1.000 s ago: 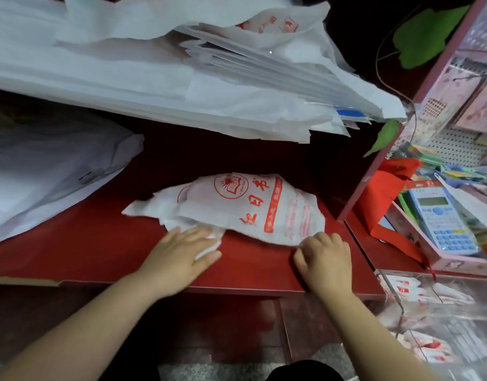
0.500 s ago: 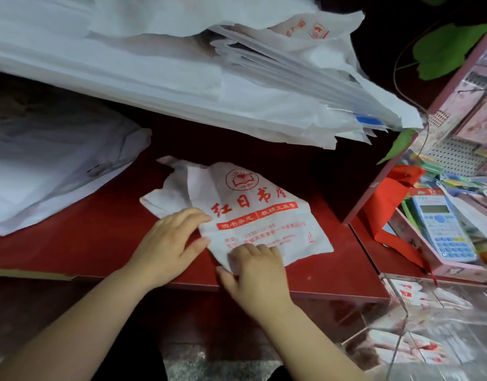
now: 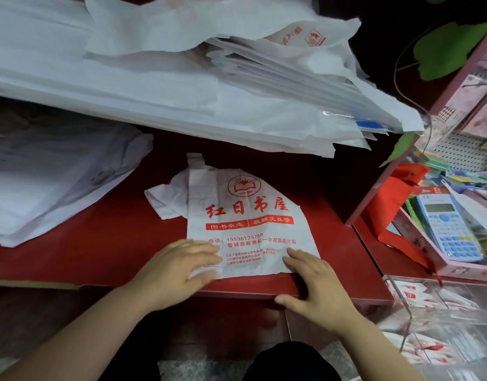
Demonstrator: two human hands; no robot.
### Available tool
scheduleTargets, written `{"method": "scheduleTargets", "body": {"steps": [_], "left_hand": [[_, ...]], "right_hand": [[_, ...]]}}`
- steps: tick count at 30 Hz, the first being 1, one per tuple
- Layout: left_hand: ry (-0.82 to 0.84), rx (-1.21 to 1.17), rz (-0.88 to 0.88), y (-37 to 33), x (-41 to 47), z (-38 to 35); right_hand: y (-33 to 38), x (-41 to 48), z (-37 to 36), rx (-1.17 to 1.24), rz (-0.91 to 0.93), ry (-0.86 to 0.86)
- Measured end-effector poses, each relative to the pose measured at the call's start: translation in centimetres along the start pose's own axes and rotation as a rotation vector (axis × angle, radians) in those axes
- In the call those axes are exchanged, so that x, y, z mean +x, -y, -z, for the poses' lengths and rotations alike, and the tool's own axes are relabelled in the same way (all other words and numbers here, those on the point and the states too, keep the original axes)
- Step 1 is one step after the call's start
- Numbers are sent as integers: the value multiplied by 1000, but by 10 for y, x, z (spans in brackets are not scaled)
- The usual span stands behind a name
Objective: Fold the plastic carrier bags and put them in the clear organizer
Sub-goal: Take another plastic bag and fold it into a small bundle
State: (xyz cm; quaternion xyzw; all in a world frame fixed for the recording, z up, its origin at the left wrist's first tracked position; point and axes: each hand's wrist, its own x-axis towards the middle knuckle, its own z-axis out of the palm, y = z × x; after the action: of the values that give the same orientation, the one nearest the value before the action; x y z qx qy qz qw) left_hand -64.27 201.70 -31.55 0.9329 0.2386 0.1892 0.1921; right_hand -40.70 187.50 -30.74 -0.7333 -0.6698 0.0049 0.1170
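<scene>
A white carrier bag with red print lies flat on the red shelf, its handles pointing away from me and its bottom edge at the shelf's front. My left hand presses flat on the bag's lower left corner, fingers straight. My right hand lies flat on the lower right corner, its thumb over the shelf's front edge. The clear organizer stands low at the right, with folded white-and-red bags inside.
A thick stack of white bags overhangs the shelf from behind. Another white pile lies at the left. At the right stands a pink display rack with a blue calculator, a red bag and green leaves.
The bag was turned and spread flat, printed side up and upright to me. Both hands slid to its lower corners; the right hand moved from the middle out to the right.
</scene>
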Motion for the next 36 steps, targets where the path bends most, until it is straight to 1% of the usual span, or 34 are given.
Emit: {"method": "scheduleTargets", "body": {"steps": [1, 2, 3, 4, 5, 6, 7, 8, 9, 10, 12, 14, 18, 20, 22, 25, 28, 31, 33, 36], "left_hand": [[76, 60, 32, -4, -8, 0], [82, 130, 4, -7, -13, -1], [51, 216, -47, -8, -15, -1], [80, 235, -48, -9, -15, -1], [71, 187, -12, -10, -17, 0], [-11, 131, -28, -7, -19, -3], [-50, 52, -14, -7, -21, -4], [-132, -32, 10, -6, -21, -6], [-119, -116, 95, -11, -22, -2], [-104, -210, 143, -12, -23, -1], [-157, -325, 212, -14, -21, 1], [-141, -389, 298, -13, -19, 1], [-182, -427, 382, -14, -15, 1], [-261, -429, 421, -16, -13, 0], [-338, -406, 473, -19, -11, -2], [-409, -379, 547, -23, -6, -6], [-454, -274, 595, -29, 0, -6], [-430, -97, 643, -27, 8, -7], [-383, 6, 663, -24, 12, -8], [-338, 95, 651, -23, 17, -7]], "right_hand": [[-1, -2, -2, -30, 35, -31], [-3, -5, -6, -60, 71, -89], [-5, -7, -7, -77, 96, -121], [-7, -10, -7, -80, 108, -161], [-10, -12, -5, -76, 113, -203], [-14, -15, -5, -82, 126, -247], [-17, -18, -3, -83, 140, -274], [-21, -21, -2, -67, 157, -292], [-25, -24, -1, -26, 161, -303], [-28, -27, 0, 42, 151, -322], [-35, -31, 2, 238, 81, -346], [-39, -33, 4, 391, 12, -341], [-37, -29, 7, 671, -186, -198], [-35, -24, 8, 722, -264, -174], [-32, -18, 8, 711, -303, -235], [-27, -10, 4, 696, -404, -365], [-21, 0, 0, 624, -484, -407], [-18, 9, -4, 507, -540, -413], [-14, 13, -4, 402, -570, -407], [-8, 18, -5, 254, -583, -390]]}}
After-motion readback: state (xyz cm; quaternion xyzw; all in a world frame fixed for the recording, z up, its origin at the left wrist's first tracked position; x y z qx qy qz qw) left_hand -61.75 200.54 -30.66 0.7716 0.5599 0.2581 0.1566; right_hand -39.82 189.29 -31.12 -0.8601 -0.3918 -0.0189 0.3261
